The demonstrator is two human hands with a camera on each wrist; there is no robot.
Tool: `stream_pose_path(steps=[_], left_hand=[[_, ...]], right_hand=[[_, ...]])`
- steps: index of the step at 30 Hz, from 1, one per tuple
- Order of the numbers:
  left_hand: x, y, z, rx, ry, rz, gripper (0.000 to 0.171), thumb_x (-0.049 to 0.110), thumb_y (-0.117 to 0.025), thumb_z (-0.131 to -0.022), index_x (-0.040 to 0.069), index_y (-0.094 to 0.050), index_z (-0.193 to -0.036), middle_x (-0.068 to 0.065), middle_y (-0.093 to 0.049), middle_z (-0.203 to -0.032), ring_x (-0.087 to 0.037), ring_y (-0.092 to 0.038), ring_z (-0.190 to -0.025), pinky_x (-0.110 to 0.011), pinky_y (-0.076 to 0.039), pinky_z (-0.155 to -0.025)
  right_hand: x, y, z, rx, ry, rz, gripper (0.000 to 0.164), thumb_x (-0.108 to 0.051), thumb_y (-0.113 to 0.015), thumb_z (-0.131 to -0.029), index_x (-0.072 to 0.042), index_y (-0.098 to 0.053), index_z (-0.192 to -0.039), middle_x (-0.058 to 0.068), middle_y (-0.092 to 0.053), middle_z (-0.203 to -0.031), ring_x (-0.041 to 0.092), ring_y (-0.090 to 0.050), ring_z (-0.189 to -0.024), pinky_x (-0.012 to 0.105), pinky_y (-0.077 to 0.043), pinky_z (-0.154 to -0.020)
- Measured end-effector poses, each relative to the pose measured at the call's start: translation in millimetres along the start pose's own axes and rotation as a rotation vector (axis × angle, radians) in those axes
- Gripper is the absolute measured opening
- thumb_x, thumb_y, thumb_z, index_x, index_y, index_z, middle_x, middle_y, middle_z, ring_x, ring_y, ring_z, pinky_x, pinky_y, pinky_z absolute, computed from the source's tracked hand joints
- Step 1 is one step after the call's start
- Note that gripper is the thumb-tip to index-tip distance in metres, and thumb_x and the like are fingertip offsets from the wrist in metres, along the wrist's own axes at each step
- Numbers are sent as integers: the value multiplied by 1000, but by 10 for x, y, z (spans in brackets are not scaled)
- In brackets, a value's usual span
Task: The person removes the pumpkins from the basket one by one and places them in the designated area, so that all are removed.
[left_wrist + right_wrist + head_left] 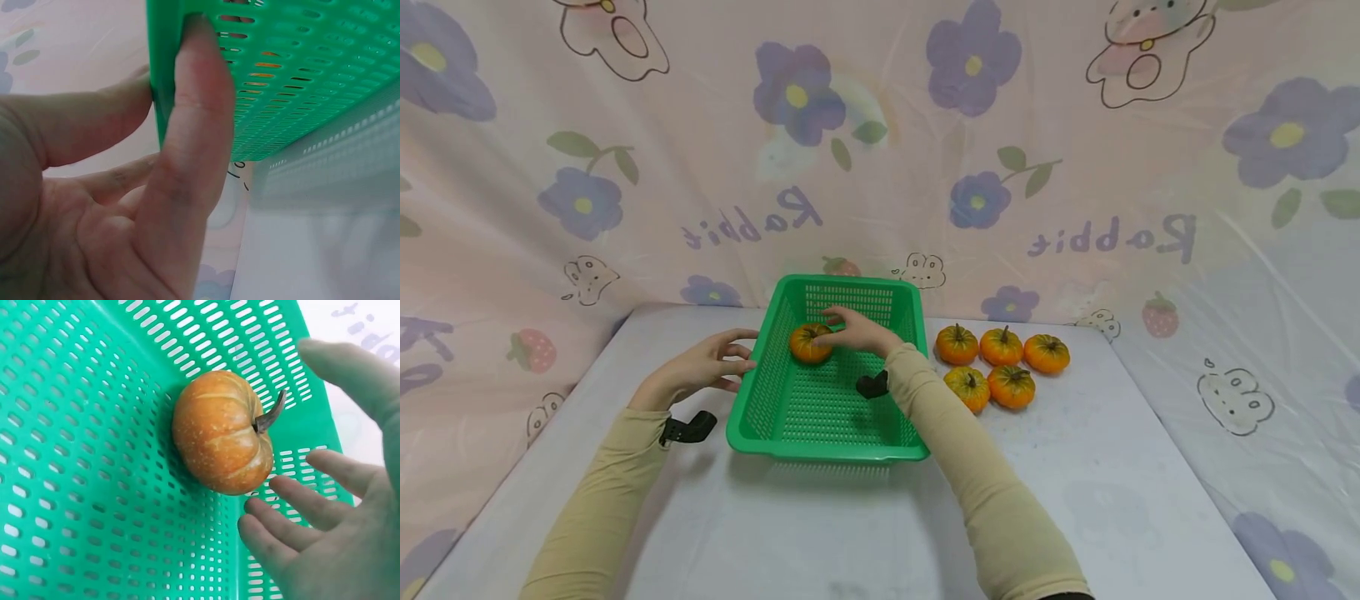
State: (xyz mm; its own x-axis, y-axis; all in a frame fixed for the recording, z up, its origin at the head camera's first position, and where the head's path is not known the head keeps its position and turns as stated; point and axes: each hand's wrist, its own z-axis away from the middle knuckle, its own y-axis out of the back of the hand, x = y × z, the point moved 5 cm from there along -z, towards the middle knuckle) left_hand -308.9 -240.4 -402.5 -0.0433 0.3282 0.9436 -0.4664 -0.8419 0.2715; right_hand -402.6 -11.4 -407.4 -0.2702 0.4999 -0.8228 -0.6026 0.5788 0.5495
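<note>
A green plastic basket (827, 452) with slotted walls stands on the white table. In it, near the far left, sits a small orange pumpkin (810, 344) with a brown stem, lying tilted against the wall in the right wrist view. My right hand (859, 331) is inside the basket beside this pumpkin, thumb and fingers spread, holding nothing; the fingertips (284, 486) come close to the pumpkin's lower side. At the basket's left side, my left hand (703, 367) pinches the rim (164, 69), one finger lying along the outer wall under it.
To the right of the basket, several more small pumpkins (1001, 346) stand in two rows on the table (1112, 483). A curtain (895, 150) printed with flowers and rabbits hangs behind the table and along its sides. Each wrist wears a black camera mount (688, 428).
</note>
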Motion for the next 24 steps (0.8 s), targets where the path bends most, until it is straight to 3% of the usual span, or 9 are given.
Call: stream_pose_path(steps=[10,16,24], left_hand=[[-2,0,4,0,3,-4,68,14,-59,-97,6,-18,-151,-24,-47,-117,-25,-60,-92,-39,-56,-77],[-1,5,2,4,1,-5,68,14,-59,-97,5,-18,-151,-24,-47,-117,-25,-60,-93,-40,-57,-77],[13,4,8,-2,7,10,67,12,-58,-97,5,-18,-151,-23,-50,-116,-24,-61,-93,-40,-57,-77]], right_hand=[[110,13,-47,12,-137,-215,67,-33,-60,-96,-5,-31,-149,15,-35,-148,30,-42,-129,42,-39,-104],[105,-60,-28,-36,-197,-271,61,-26,-50,-101,-4,-23,-151,17,-24,-153,35,-37,-133,45,-34,-108],[186,-95,-81,-30,-245,-338,60,-21,-51,-101,-2,-23,-151,19,-28,-151,37,-43,-128,46,-38,-105]])
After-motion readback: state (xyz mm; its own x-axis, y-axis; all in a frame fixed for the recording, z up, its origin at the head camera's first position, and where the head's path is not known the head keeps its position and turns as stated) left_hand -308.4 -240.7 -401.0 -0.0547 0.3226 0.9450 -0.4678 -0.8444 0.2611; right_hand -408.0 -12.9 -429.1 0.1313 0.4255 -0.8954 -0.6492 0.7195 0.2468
